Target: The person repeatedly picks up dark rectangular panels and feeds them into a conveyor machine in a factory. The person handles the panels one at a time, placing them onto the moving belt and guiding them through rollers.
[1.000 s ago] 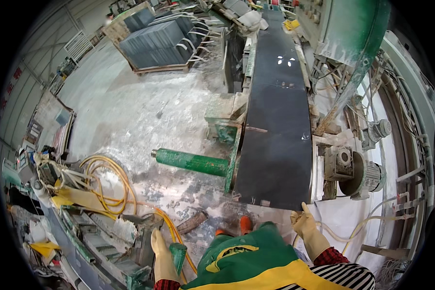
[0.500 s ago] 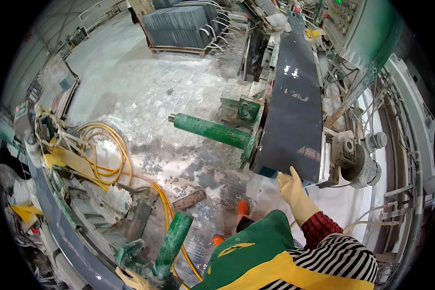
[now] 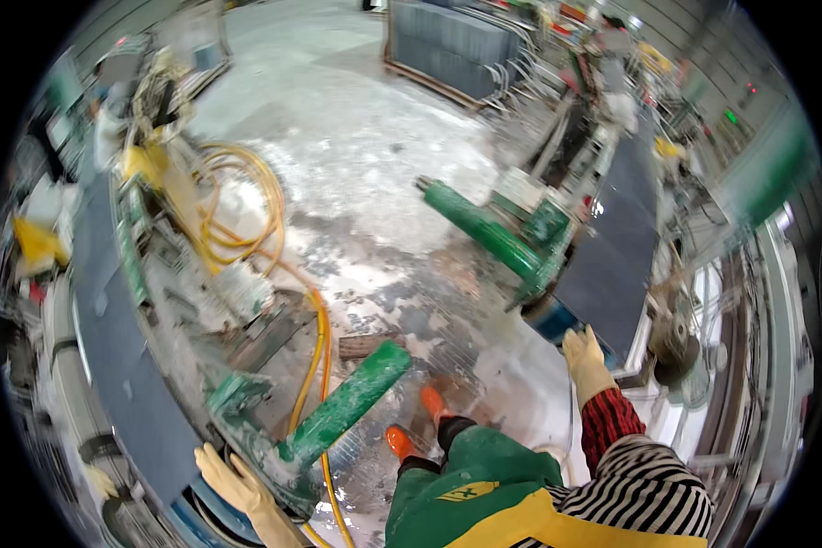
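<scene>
Both hands wear cream rubber gloves. My left hand (image 3: 236, 484) lies at the near end of the left conveyor belt (image 3: 123, 338), by its roller, with fingers stretched out and apart and nothing in them. My right hand (image 3: 586, 358) is at the near end of the right conveyor belt (image 3: 603, 260). Its fingers point forward over the belt's end, stretched out, and no object shows in them; whether they press on the dark surface I cannot tell. A green cylinder (image 3: 352, 397) juts out beside the left belt, and another green cylinder (image 3: 479, 228) beside the right one.
A yellow hose (image 3: 321, 365) runs along the floor from a coil (image 3: 247, 196). Near it lies a wooden block (image 3: 372, 346). Stacked grey slabs (image 3: 452, 46) stand at the back. A motor (image 3: 680, 352) sits right of the right belt. My orange boots (image 3: 400, 443) stand on wet floor.
The view has swung left, so more of the left belt shows. My left hand has come further into view, onto the left belt's end. The right hand stays at the right belt's end.
</scene>
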Available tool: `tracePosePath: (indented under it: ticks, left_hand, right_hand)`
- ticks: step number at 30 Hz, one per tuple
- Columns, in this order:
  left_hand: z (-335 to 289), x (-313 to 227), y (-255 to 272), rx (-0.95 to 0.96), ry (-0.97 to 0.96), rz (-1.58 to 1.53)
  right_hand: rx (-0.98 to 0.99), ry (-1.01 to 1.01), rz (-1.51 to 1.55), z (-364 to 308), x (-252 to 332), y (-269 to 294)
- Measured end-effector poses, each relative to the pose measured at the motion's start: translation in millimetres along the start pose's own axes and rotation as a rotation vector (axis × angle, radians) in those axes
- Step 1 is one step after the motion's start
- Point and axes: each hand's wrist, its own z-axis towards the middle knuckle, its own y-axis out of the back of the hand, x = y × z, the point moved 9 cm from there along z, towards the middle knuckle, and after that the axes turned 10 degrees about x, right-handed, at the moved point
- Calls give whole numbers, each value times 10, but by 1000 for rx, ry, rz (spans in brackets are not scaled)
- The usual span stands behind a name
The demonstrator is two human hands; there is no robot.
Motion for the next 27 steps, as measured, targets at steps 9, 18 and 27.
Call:
tracePosePath:
  ticks: [9,18,27]
  left_hand:
    - [-26,-8,129,-4,79,-11]
    - [-83,-50,192,-12,89,14]
    - [-198,-71,197,16,129,11]
  right_hand:
    - [36,-418,-379,-119,-1145,-180]
    - [151,-597,-643,-457,-1662,-279]
    - [211,-664,-943,-398,-1719,188]
